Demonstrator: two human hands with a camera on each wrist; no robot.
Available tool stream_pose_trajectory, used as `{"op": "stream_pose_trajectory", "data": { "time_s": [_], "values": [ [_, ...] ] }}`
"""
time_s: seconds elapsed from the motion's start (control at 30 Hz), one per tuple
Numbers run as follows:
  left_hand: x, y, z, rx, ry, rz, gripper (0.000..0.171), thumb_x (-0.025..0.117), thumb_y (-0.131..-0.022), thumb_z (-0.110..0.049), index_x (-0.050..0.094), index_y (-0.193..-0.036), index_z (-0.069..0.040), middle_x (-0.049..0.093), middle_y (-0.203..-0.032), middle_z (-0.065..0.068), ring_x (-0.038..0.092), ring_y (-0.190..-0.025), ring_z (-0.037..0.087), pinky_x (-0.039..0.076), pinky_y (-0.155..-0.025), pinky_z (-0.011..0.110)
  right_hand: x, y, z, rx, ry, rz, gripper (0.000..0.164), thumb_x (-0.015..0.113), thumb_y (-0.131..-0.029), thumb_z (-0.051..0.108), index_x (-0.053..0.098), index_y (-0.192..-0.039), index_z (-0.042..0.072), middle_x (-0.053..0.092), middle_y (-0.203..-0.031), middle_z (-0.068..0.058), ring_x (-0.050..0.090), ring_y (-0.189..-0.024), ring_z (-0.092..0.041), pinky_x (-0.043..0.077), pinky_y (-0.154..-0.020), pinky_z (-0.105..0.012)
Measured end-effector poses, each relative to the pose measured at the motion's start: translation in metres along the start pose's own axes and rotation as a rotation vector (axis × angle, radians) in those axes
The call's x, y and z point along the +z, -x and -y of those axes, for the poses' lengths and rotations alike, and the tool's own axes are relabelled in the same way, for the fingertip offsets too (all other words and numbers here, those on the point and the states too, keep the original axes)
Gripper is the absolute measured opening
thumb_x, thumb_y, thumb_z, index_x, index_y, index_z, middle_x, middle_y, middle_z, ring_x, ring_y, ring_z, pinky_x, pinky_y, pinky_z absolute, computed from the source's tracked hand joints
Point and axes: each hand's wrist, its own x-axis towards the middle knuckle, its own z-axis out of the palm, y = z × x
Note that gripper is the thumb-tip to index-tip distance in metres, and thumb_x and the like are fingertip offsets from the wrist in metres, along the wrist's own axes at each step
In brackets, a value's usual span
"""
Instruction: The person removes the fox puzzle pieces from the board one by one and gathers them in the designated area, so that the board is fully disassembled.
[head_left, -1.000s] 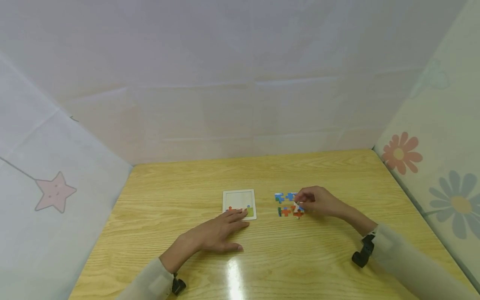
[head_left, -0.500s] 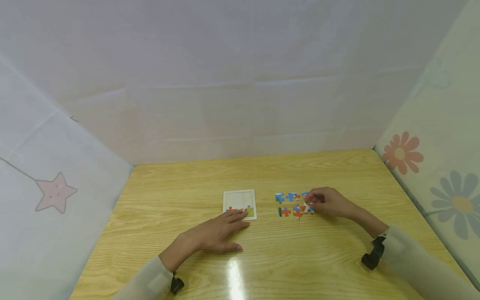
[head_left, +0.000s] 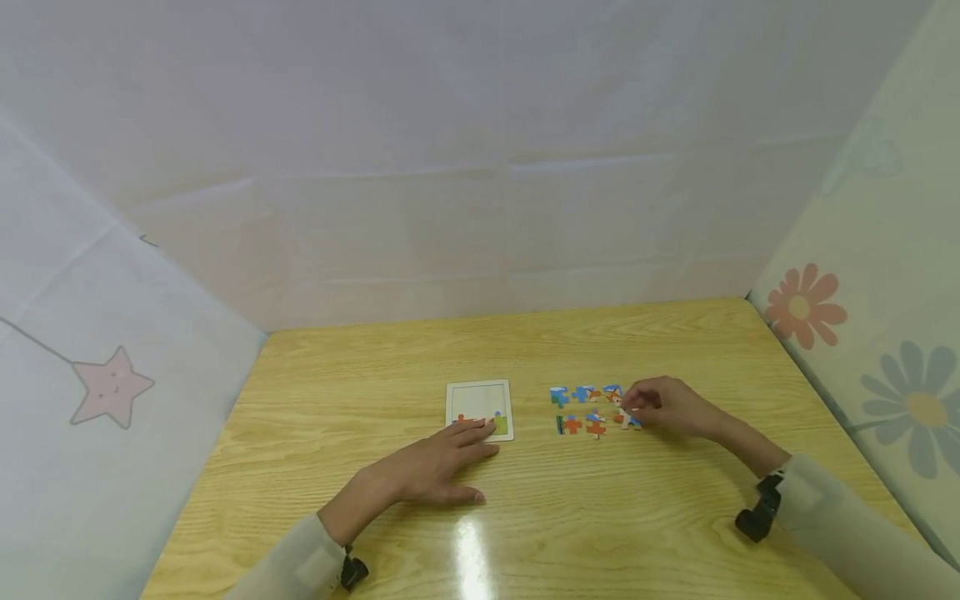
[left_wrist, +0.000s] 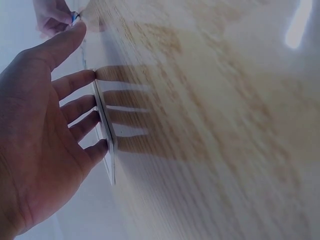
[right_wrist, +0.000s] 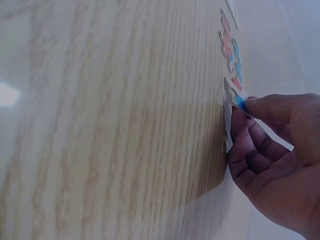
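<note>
Puzzle piece (right_wrist: 239,101) sits pinched by right fingers (right_wrist: 272,107), presumably for fine control. Left fingers (left_wrist: 76,83), spread, likely steady the tray (head_left: 477,399).

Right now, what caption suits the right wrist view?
Right-hand fingers pinch a puzzle piece; more pieces lie beyond on the table.

by the left hand (head_left: 442,467), the tray (head_left: 480,398) was edged in white, its inset pieces (head_left: 501,426) coloured green and red. left of the right hand (head_left: 671,407), loose pieces (head_left: 596,429) were patterned orange, blue and white. beneath both hands, the yellow tabletop (head_left: 570,517) was streaked with brown grain.
</note>
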Motion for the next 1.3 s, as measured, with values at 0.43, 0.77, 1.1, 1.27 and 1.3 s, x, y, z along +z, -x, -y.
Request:
{"op": "stream_pose_trajectory", "data": {
  "time_s": [0.43,0.77,1.1,1.27,1.3],
  "values": [
    [0.001,0.000,0.000,0.021,-0.036,-0.019,0.073,0.067,-0.103,-0.050,0.046,-0.161,-0.011,0.025,-0.175,0.013,0.021,-0.162,0.032,0.021,-0.131,0.049,0.003,0.002,0.002,-0.035,0.132,-0.036,0.016,0.072,-0.098,-0.002,0.076,-0.111,0.006,0.076,-0.103,-0.002,0.070,-0.088,-0.014,0.058,-0.072,-0.026],
    [0.003,0.000,0.001,0.033,-0.062,-0.032,0.072,0.066,-0.103,-0.049,0.047,-0.160,-0.010,0.026,-0.174,0.013,0.023,-0.162,0.032,0.021,-0.131,0.049,0.006,0.003,0.004,-0.052,0.160,-0.056,0.016,0.074,-0.096,-0.003,0.075,-0.109,0.005,0.075,-0.101,-0.003,0.068,-0.085,-0.013,0.058,-0.071,-0.026],
    [0.003,-0.001,0.000,0.048,-0.108,-0.049,0.071,0.065,-0.103,-0.051,0.049,-0.159,-0.010,0.030,-0.173,0.014,0.026,-0.160,0.033,0.025,-0.130,0.051,0.011,0.005,0.002,-0.090,0.183,-0.092,0.016,0.072,-0.096,-0.006,0.074,-0.108,0.005,0.074,-0.100,-0.006,0.067,-0.084,-0.013,0.057,-0.070,-0.026],
    [0.003,0.000,-0.001,0.040,-0.103,-0.045,0.071,0.064,-0.104,-0.051,0.048,-0.160,-0.011,0.029,-0.173,0.013,0.024,-0.161,0.032,0.025,-0.130,0.051,0.012,0.004,0.003,-0.111,0.179,-0.101,0.014,0.073,-0.097,-0.004,0.074,-0.107,0.005,0.074,-0.100,-0.006,0.068,-0.082,-0.014,0.057,-0.069,-0.026],
    [0.003,0.000,-0.001,0.035,-0.100,-0.041,0.070,0.064,-0.104,-0.051,0.048,-0.160,-0.012,0.028,-0.174,0.013,0.023,-0.162,0.031,0.024,-0.130,0.050,0.012,0.003,0.004,-0.116,0.178,-0.104,0.013,0.073,-0.097,-0.003,0.074,-0.107,0.005,0.075,-0.100,-0.005,0.069,-0.081,-0.014,0.057,-0.068,-0.026]
  ]
}}
